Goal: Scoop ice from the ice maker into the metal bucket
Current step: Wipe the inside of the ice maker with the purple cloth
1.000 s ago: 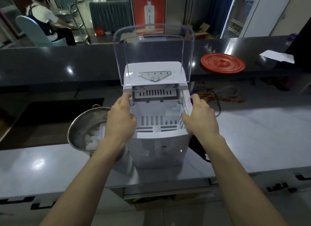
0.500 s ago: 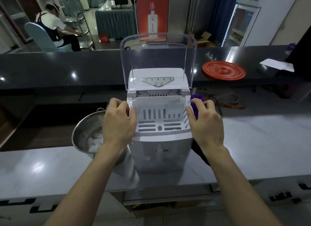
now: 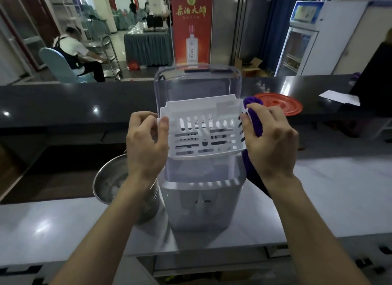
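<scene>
Both forearms are stretched forward, and the left hand and right hand are raised on either side of a white slotted basket, which is held above the open ice maker. The ice maker is stood on a pale grey counter. A darker ledge bearing a red lid is seen beyond the fingertips, with a dining hall behind. The basket's left wall is pinched between the left thumb and curled fingers. Its right wall is gripped by the right thumb and fingers, and a purple cloth is bunched under them. The metal bucket, with ice inside, is set below the left wrist, just beside the ice maker.
</scene>
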Available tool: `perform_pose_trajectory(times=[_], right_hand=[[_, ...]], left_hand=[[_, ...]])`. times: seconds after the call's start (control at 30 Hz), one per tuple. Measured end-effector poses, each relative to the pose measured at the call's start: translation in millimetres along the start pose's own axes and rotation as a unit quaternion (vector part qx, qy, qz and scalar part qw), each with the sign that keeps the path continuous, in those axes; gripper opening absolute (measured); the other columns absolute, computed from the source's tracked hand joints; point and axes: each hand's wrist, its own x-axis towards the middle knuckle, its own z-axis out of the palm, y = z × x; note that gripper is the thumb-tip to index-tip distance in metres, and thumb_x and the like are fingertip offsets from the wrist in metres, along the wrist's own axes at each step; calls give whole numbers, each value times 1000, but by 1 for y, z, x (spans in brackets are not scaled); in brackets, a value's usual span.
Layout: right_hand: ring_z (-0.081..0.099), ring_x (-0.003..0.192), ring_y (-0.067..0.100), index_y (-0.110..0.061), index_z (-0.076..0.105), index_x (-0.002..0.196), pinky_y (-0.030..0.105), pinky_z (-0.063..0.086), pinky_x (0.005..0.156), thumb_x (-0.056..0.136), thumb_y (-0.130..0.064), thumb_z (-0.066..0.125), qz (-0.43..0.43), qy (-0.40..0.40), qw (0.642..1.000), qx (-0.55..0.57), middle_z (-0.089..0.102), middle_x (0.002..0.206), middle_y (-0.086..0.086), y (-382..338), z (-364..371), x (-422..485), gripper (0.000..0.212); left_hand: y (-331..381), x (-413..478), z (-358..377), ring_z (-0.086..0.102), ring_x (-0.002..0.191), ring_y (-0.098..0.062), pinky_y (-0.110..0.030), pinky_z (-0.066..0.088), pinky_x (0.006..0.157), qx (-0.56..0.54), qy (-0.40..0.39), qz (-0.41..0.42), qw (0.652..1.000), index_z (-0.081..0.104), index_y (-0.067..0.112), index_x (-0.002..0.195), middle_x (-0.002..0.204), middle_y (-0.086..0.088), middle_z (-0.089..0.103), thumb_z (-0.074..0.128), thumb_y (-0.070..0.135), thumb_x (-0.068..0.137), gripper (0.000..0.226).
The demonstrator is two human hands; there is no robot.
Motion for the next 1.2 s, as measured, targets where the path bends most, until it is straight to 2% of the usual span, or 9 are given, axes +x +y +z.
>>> perform_pose_trajectory(times=[0.2,0.37,0.53,0.67,0.73,0.83,0.9,1.1,1.2], right_hand=[[68,88,23,-15,71,131,33,60,75,107,-36,62,-5,-6,1000,7,71,113,9,0,0,6,33],[67,85,23,-17,72,130,29,55,72,105,-38,65,3,-28,1000,0,70,109,7,-2,0,11,33],[64,96,18,-19,69,137,32,57,81,95,-50,76,48,-64,996,48,69,114,5,-6,-6,12,53],[58,111,8,-27,46,157,27,50,97,60,-51,100,220,-213,939,154,62,125,-12,-1,-27,22,114],[65,111,11,-24,56,149,33,55,99,55,-44,104,296,-264,899,185,69,125,-10,8,-35,23,108],[77,91,19,-24,80,108,51,63,90,67,-34,100,356,-204,882,233,81,96,-6,21,-41,19,46],[77,87,21,-23,81,98,55,63,88,76,-29,95,372,-126,875,282,81,88,-3,24,-45,18,27],[71,103,6,-22,68,115,32,60,93,95,-28,80,244,94,899,351,74,110,-6,1,-56,42,24],[62,105,-6,0,56,133,15,52,90,103,-19,69,90,132,947,280,66,124,9,-23,-46,51,37]], left_hand=[[2,4,-3,66,91,-8,-7,45,76,-23,-4,-1,1000,65,14,81,114,1,70,56,28,112,36],[-3,5,2,70,93,-14,-37,60,80,-57,7,-5,998,76,11,107,108,5,76,50,28,113,32],[2,8,3,72,89,-14,-40,61,78,-74,26,-21,997,76,15,120,100,5,76,47,29,113,33],[-1,13,2,71,85,-13,-31,59,73,-77,33,-30,996,76,13,121,97,4,76,46,29,113,35],[-4,14,0,72,87,-13,-17,54,72,-75,33,-32,996,76,12,123,100,2,77,45,30,113,37],[-8,14,0,72,85,-12,-12,50,68,-75,35,-38,996,76,14,122,97,3,77,46,29,114,35],[-9,15,0,72,84,-11,-17,51,67,-77,39,-44,995,76,15,122,95,5,76,46,29,114,35],[-1,19,1,70,83,-10,-11,48,69,-73,42,-31,996,75,14,120,95,4,74,46,27,114,32],[2,19,5,70,84,-15,-29,55,72,-77,35,-12,996,74,14,119,97,2,74,46,27,114,31]])
